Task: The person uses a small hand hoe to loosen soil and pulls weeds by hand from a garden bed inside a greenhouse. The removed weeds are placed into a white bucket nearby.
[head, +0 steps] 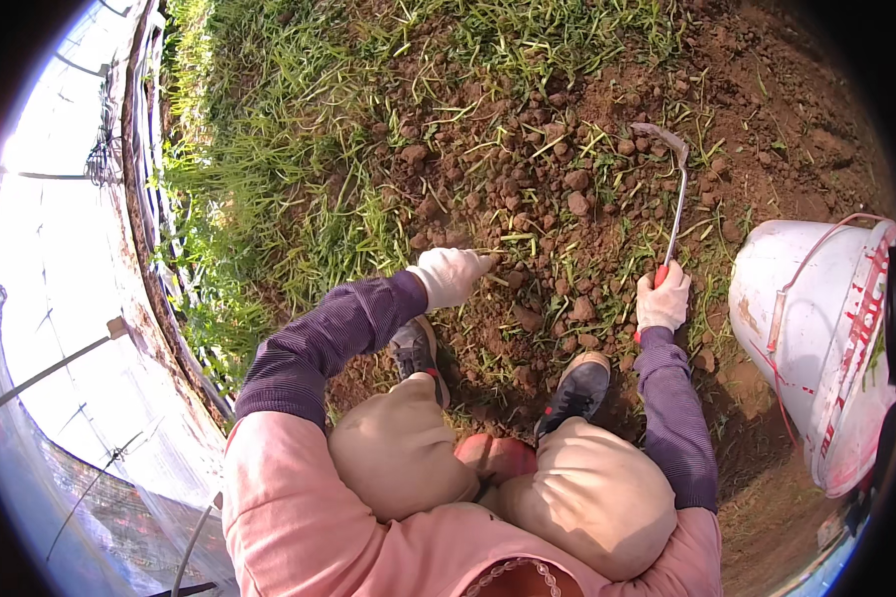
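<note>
My right hand [663, 298], in a pale glove, grips the red handle of a hand hoe [678, 201] with a thin metal shank. Its curved blade rests over the clods at the upper right. My left hand [450, 277], gloved as well, is low over the soil in front of my left shoe, its fingers drawn together near some pale stems; whether it pinches anything is hidden. Between and beyond both hands lies broken brown soil [526, 216] with clods and scattered cut green stems. Leafy green plants [299, 157] cover the ground to the left.
A white plastic bucket [806, 298] with a wire handle and red marks lies tilted at my right. My shoes [576, 388] stand on the soil below the hands. Along the left runs a translucent plastic greenhouse wall [67, 298] with poles.
</note>
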A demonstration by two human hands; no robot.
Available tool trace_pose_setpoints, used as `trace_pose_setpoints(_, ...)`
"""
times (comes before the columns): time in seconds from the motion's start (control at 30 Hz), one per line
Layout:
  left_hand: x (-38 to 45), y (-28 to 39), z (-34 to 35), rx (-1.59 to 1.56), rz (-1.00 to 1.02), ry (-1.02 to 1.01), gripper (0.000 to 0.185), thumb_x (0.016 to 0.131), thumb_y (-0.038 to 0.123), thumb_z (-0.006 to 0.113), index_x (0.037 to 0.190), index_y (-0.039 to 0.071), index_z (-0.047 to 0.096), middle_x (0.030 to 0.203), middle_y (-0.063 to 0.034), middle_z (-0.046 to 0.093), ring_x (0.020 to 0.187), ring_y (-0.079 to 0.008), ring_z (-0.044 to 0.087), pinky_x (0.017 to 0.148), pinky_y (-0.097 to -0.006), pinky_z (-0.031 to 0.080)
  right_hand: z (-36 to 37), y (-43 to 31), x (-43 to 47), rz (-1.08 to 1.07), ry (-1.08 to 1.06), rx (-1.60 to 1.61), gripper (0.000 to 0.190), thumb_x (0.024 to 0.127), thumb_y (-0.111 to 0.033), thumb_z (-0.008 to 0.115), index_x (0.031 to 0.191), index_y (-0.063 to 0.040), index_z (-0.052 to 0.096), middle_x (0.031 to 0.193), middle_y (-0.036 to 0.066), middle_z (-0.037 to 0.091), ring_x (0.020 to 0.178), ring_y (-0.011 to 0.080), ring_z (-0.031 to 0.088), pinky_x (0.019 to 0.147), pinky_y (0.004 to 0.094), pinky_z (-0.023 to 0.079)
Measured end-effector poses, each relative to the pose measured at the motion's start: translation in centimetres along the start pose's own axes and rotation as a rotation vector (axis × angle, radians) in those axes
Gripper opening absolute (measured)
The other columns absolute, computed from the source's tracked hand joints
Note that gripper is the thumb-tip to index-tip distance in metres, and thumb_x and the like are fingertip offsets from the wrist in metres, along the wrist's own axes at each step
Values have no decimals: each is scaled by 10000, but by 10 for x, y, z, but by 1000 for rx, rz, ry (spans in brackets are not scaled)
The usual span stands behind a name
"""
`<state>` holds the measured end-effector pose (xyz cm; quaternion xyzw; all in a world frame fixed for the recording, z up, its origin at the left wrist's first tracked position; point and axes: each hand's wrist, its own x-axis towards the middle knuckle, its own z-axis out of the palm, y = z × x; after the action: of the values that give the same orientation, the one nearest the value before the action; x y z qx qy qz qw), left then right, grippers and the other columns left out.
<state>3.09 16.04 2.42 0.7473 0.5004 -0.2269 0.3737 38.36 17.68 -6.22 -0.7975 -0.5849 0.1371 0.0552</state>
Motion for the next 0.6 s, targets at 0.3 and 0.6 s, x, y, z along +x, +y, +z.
trace_pose_setpoints(0.3, -2, -71, 24, 61, -388, 285, 397, 726, 40, 596, 1109, 126, 654, 1416, -81, 423, 1309, -404, 361, 1008, -406, 442, 5, -3, 1, -40, 44, -89, 472, 782, -298, 624, 1201, -112, 510, 1086, 161, 559, 929, 372, 601, 773, 487, 501)
trace_pose_setpoints(0.6, -24, -27, 41, 41, -112, 348, 144, 756, 80, 596, 898, 100, 586, 928, -77, 582, 927, -275, 593, 729, -372, 541, 7, 9, 2, -77, 88, -85, 455, 791, -281, 612, 1193, -92, 512, 1052, 180, 562, 935, 384, 589, 788, 487, 489)
